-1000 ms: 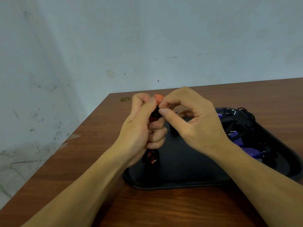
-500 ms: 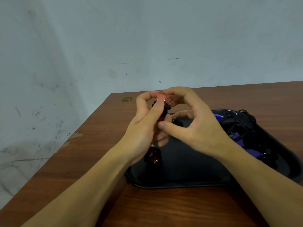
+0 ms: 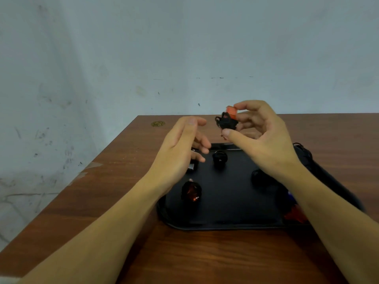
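Observation:
My right hand [image 3: 260, 132] pinches a small bundle of black cord with an orange-red tab [image 3: 226, 118], held up above the far edge of a black tray [image 3: 225, 220]. My left hand [image 3: 184, 144] hovers just left of it with fingers relaxed and holds nothing. On the tray lie a dark red-and-black bundle [image 3: 191, 191] near the left front and a black bundle [image 3: 219, 158] farther back. Another dark bundle [image 3: 258, 177] shows beside my right wrist.
The tray sits on a brown wooden table [image 3: 123, 181] against a pale wall. A small round gold mark [image 3: 158, 124] is near the table's far left corner. Black cords [image 3: 305, 152] hang over the tray's right rim; a red piece [image 3: 296, 215] and something blue [image 3: 291, 194] peek beside my right forearm.
My left hand let go of the orange-tabbed bundle and drew away to the left, fingers spread. My right hand now holds the bundle alone, slightly higher and to the right.

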The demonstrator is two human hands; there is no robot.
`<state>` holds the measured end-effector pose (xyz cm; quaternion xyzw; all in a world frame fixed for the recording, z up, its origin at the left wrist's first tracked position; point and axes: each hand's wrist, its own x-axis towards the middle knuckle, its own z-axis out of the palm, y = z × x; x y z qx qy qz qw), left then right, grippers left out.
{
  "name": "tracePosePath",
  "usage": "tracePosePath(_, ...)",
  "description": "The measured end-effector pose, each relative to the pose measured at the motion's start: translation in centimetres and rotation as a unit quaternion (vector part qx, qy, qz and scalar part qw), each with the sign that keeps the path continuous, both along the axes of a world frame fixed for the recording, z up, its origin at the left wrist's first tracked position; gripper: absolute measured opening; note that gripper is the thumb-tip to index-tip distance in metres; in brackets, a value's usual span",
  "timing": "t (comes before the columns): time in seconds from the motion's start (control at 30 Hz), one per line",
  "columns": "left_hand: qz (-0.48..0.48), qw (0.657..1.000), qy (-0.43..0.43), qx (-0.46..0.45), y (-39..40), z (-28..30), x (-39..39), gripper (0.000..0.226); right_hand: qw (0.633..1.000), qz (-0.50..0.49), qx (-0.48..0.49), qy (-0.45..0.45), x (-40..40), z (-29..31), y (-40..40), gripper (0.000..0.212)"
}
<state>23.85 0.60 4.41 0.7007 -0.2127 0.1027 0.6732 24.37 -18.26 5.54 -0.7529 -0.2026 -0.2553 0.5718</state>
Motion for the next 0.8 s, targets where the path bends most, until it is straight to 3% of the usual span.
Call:
tracePosePath(0.13,0.063,0.998,-0.007,0.003,0.5,0.0,0.5,0.041,0.992,0.022,-0.093,0.078,-0.7,-0.6,-1.6,0.042)
tracePosePath(0.33,0.103,0.994,-0.013,0.038,0.3,-0.3,0.6,0.048,0.949,0.073,-0.259,0.166,-2.5,-2.1,-3.1,0.036)
tracePosePath(0.67,0.125,0.987,-0.028,0.098,0.1,-1.1,0.8,0.054,0.929,0.044,-0.326,0.168,-1.9,-3.3,-3.5,0.033)
tracePosePath(0.8,0.129,0.984,-0.034,0.114,0.2,-1.3,1.0,0.055,0.92,0.006,-0.375,0.118,-1.8,-3.1,-3.1,0.035)
